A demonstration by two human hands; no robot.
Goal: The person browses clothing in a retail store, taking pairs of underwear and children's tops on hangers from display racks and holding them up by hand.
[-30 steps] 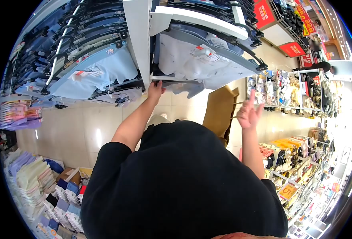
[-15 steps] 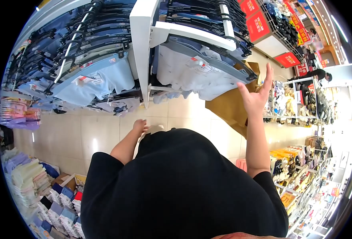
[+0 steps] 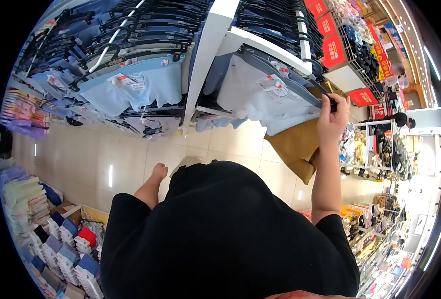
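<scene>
My right hand (image 3: 334, 115) is closed around the clip end of a black hanger (image 3: 320, 88) at the front of the right rack. From that hanger hangs a pale grey-white garment (image 3: 250, 89) with red-and-white tags. Low beside my body, my left hand (image 3: 160, 171) hangs over the floor, its fingers curled and touching no garment; whether anything is inside them is too small to tell. A light blue garment (image 3: 130, 87) hangs at the front of the left rack.
A white post (image 3: 205, 60) divides the two racks. Below the right rack stands a brown cardboard piece (image 3: 295, 147). Stacked packs (image 3: 66, 249) fill the lower left. Accessory shelves line the right, where a person in dark clothing (image 3: 399, 119) is at the far end.
My right hand has moved up to the hanger's end and closed on it. My left hand has left the rack's lower bar and dropped beside my body. The racks have shifted right in view.
</scene>
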